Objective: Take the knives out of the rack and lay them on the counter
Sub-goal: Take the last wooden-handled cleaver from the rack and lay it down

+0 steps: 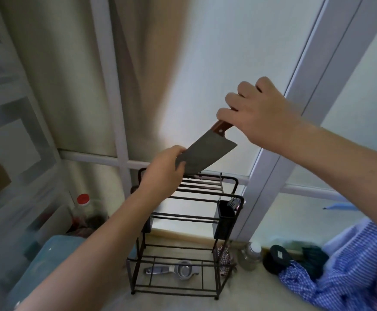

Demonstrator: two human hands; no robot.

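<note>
A cleaver [205, 154] with a broad grey blade and a brown wooden handle hangs in the air just above the black wire rack [205, 194]. My right hand [259, 115] is closed around the handle at the upper right. My left hand [165, 171] pinches the blade's lower front corner, right over the rack's slotted top. The blade slopes down to the left, its tip close to the slots. A black cup [224, 218] hooked on the rack's right side holds utensils whose tops just show. The beige counter [246, 292] lies beneath.
A metal squeezer [174, 269] lies on the rack's bottom shelf. A glass jar [250, 257], a black round object [277, 259] and striped blue cloth [344, 277] sit to the right. A red-capped bottle [83, 207] and a teal container [48, 261] stand left. Window frames rise behind.
</note>
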